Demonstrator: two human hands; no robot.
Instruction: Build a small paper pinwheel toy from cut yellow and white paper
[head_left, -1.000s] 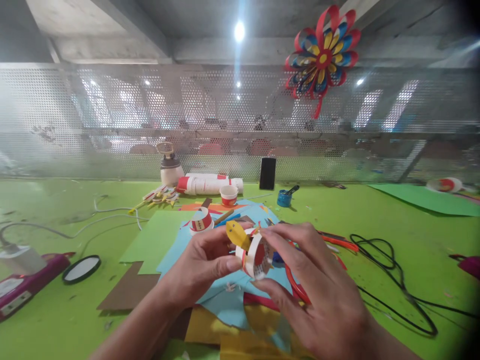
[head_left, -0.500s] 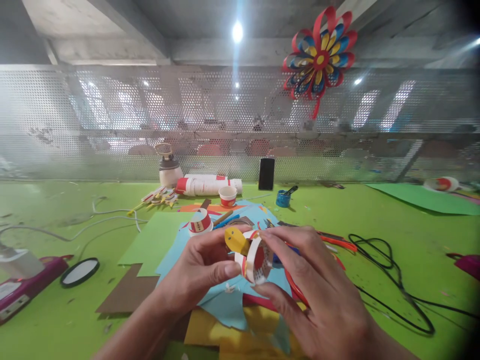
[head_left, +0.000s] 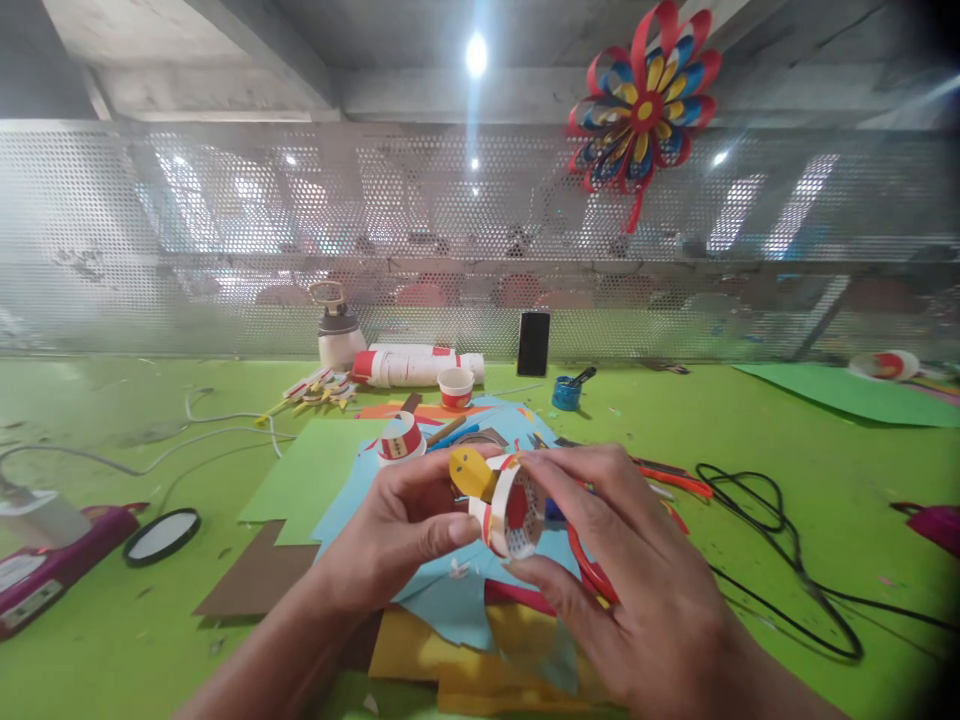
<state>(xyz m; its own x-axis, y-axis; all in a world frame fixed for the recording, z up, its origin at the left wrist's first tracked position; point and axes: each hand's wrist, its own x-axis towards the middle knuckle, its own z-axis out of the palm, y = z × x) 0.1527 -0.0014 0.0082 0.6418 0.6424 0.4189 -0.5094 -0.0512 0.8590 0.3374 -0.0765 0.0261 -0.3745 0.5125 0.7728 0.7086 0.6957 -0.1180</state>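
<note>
Between both hands is a small white and red paper cup (head_left: pixel 501 518), tilted so its hollow side faces right. A yellow paper piece (head_left: pixel 472 473) with two dark dots, like a small head, sticks out from its left side. My left hand (head_left: pixel 409 530) pinches the cup's left side between thumb and fingers. My right hand (head_left: pixel 630 560) grips the rim from the right, fingertips on top and thumb below. Beneath the hands lie light blue paper (head_left: pixel 442 605) and yellow paper (head_left: pixel 409 645). Red-handled scissors (head_left: pixel 589 570) are partly hidden behind the right hand.
Another paper cup (head_left: pixel 401 438) and an upright cup (head_left: pixel 455 388) stand behind the hands. Farther back are stacked cups (head_left: pixel 420 368), a spray bottle (head_left: pixel 340 340), a phone (head_left: pixel 533 343) and a blue jar (head_left: pixel 566 393). A black cable (head_left: pixel 799 560) loops at right; a purple power strip (head_left: pixel 67 570) lies left.
The cup has turned slightly, so more of its hollow inside faces me. Both hands keep their hold in nearly the same place.
</note>
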